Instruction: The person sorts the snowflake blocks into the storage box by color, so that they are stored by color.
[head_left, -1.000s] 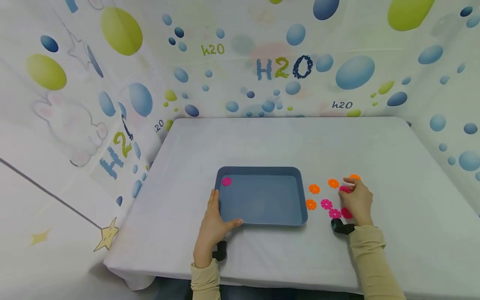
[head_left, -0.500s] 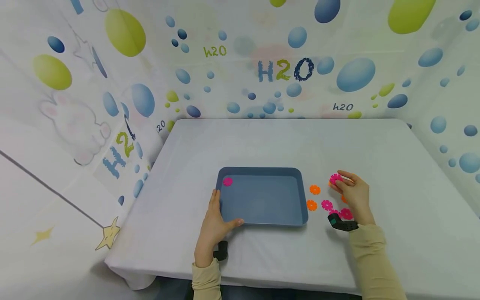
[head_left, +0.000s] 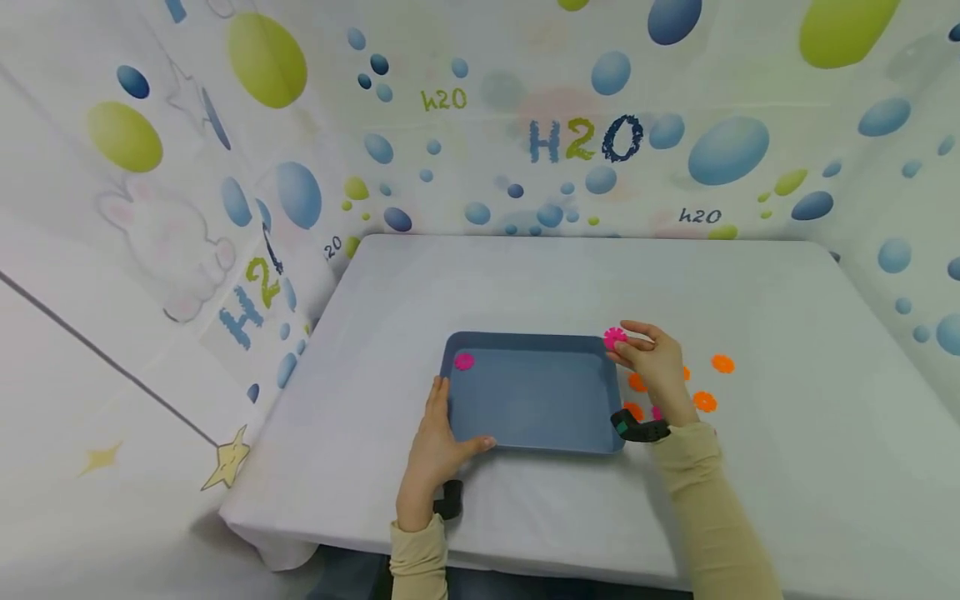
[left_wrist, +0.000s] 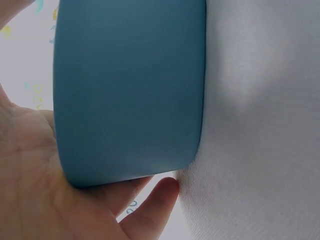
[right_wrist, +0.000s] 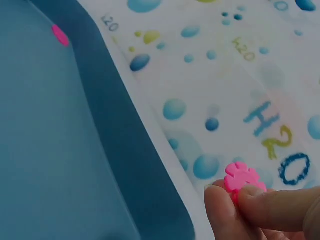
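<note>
A pink flower-shaped plastic disc (head_left: 615, 338) is pinched between the thumb and fingers of my right hand (head_left: 654, 367), at the far right corner of the blue-grey tray (head_left: 534, 402). In the right wrist view, the held disc (right_wrist: 242, 176) stands upright above the fingertips. My left hand (head_left: 435, 446) rests against the tray's near left corner, fingers extended along the left side and thumb at the front edge. The left wrist view shows the tray's outer wall (left_wrist: 130, 95) against the palm. Inside the tray, one pink disc (head_left: 464, 362) lies near the far left corner.
Right of the tray lie loose orange discs (head_left: 723, 363) and a partly visible pink disc (head_left: 657, 412); my right hand and wrist camera (head_left: 637, 427) cover some of them. A white cloth (head_left: 570, 283) covers the table, with a patterned backdrop behind.
My right hand has picked up a pink disc from among the loose ones and carried it left to the tray's right edge. My left hand has stayed at the tray corner.
</note>
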